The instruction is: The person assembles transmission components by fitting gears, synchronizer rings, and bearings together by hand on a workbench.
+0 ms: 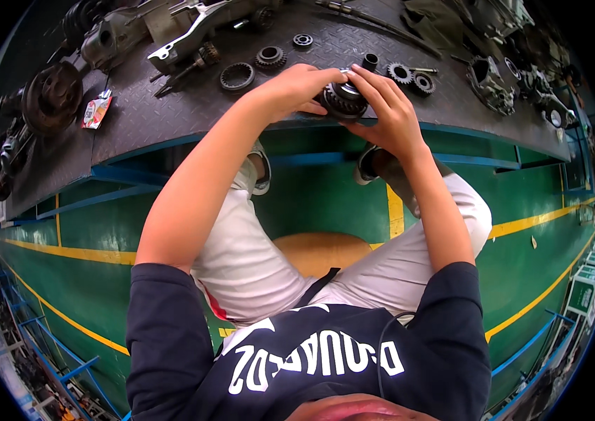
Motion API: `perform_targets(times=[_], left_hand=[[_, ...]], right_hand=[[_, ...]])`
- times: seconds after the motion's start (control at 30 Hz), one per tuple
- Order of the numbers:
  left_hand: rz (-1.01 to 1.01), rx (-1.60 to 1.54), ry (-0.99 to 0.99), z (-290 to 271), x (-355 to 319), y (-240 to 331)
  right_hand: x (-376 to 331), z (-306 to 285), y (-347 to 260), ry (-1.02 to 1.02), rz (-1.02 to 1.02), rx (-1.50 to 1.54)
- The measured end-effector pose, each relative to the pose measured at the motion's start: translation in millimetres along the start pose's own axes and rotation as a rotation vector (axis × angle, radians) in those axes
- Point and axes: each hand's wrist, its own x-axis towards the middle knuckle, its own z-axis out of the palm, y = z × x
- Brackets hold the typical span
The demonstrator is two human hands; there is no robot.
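A dark, stacked gear assembly (343, 105) stands at the near edge of the bench, between my two hands. My left hand (297, 90) reaches in from the left, with its thumb at the side and its fingers over the top. My right hand (393, 116) curves round the right side, fingertips meeting the left ones at a shiny ring on top. Both hands are closed on the assembly, and they hide much of its upper part. Just behind it is a short dark sleeve (370, 62). To the right lie a toothed gear (400, 74) and a smaller gear (423, 83).
On the dark metal bench (164, 116) lie a large ring gear (237, 76), another gear (271, 57) and a small bearing (303, 40). Castings (129, 35) and a long shaft (374, 24) lie farther back. A red-white packet (97, 110) is at left, a housing (490, 83) at right.
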Motion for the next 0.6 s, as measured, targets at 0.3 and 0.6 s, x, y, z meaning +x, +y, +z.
perform_targets(times=[0.3, 0.6], left_hand=[[0.043, -0.109, 0.062, 5, 6, 9], [0.093, -0.283, 0.147, 15, 26, -2]], right_hand=[[-1, -7, 20, 0.035, 0.165, 0.000], [-8, 6, 24, 0.136, 0.311, -0.081]])
